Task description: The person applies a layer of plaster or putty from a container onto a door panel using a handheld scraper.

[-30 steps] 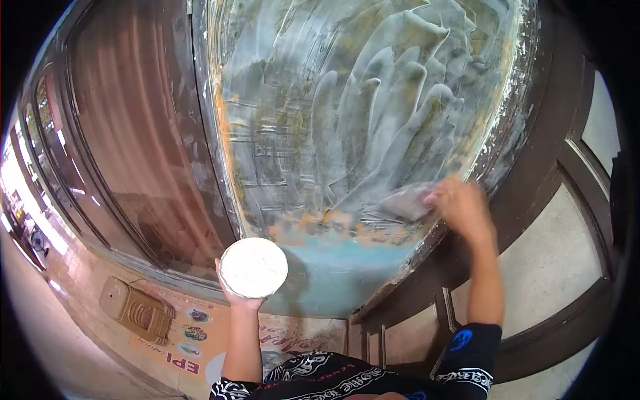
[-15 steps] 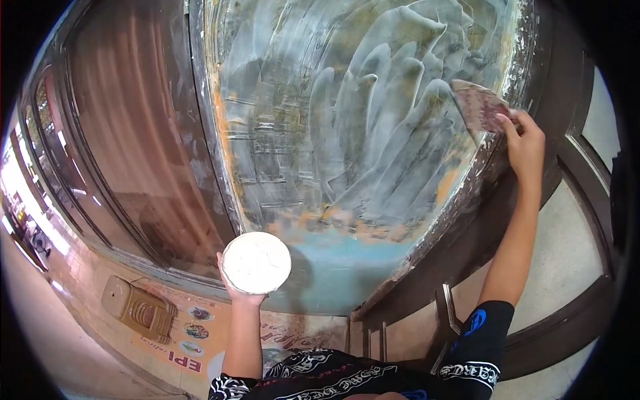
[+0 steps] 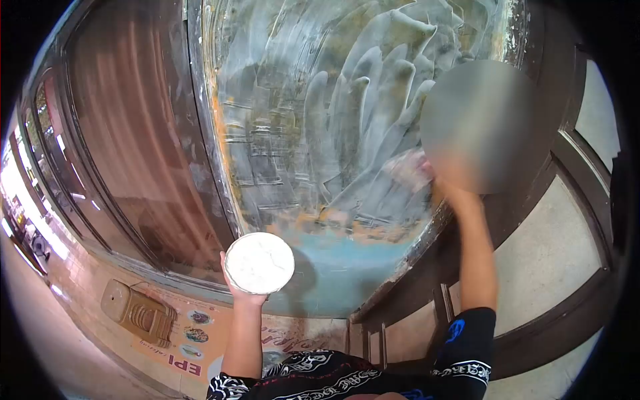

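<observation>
A round container of white paste (image 3: 259,263) rests in my left hand (image 3: 246,296), whose fingers curl around its left and lower edge. My right hand (image 3: 448,175) is partly covered by a blurred grey disc and smeared by motion. It grips a flat scraper (image 3: 408,169), also blurred, against the lower right part of the panel. The panel (image 3: 333,127) is grey-green with whitish curved streaks, orange patches near its edges and a light blue strip at the bottom.
Brown wood frames (image 3: 567,293) with pale panels stand at the right. A dark glass pane (image 3: 127,127) is at the left. Below it, a brown plastic stool (image 3: 139,312) stands on a printed banner (image 3: 180,347) with food pictures.
My right hand and the scraper have moved down and to the left across the panel. My left hand and the container have barely shifted. A blurred disc now covers part of the right side.
</observation>
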A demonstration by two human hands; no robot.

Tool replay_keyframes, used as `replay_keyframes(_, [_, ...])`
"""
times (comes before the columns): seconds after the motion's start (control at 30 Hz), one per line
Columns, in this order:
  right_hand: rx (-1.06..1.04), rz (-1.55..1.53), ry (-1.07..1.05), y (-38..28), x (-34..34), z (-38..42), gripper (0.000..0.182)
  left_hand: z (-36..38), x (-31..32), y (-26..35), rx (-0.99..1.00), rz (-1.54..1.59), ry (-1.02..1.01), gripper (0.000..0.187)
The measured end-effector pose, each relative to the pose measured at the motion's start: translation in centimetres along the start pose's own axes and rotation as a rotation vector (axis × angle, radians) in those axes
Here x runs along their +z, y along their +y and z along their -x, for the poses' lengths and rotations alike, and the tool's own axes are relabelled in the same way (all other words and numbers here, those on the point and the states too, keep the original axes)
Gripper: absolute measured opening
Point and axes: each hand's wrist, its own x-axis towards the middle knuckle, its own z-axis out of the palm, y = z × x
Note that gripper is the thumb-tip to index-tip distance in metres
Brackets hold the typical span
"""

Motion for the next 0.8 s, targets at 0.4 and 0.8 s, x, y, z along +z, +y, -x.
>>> replay_keyframes(0.4, [-0.325,-0.148,-0.343,-2.5,4.0,6.2,0.016,0.5,-0.6,0.2,0.027,0.005,0.103,0.075])
replay_keyframes(0.8, [-0.025,-0.271,0.317,4.1,-11.7,-10.3,0.024,0.1,0.3,0.2,0.041,-0.020,0.022,0.077])
